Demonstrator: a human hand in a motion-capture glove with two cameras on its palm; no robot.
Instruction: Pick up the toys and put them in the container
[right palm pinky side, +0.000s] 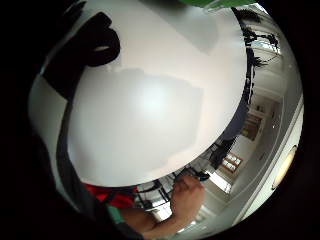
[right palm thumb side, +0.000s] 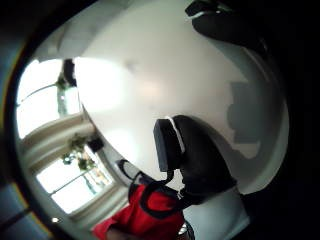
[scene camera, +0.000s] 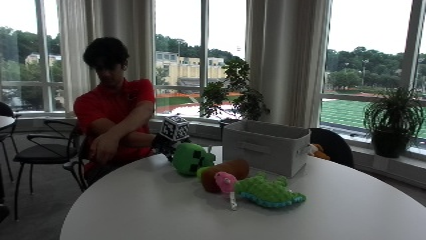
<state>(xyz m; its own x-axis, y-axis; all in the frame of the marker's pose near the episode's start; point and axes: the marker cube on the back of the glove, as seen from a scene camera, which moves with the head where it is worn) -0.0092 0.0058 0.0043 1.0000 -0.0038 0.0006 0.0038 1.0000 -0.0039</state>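
Observation:
Four toys lie mid-table: a green block-faced plush (scene camera: 193, 158), a brown plush (scene camera: 225, 171), a small pink toy (scene camera: 225, 181) and a green and teal plush (scene camera: 267, 192). Behind them stands the white fabric container (scene camera: 266, 147). My gloved right hand (scene camera: 162, 143) hovers at the table's far edge, just left of the green block-faced plush (right palm pinky side: 210, 2), holding nothing. Both palm views look down on the bare white table (right palm pinky side: 150, 110), with a glove finger (right palm pinky side: 95, 45) and the thumb (right palm thumb side: 200, 155) loosely curved over it.
The person in a red shirt sits at the far left, bare left hand (scene camera: 103, 147) by the lap. An orange toy (scene camera: 318, 150) peeks out behind the container. Chairs (scene camera: 46, 150) and potted plants (scene camera: 393, 120) stand by the windows.

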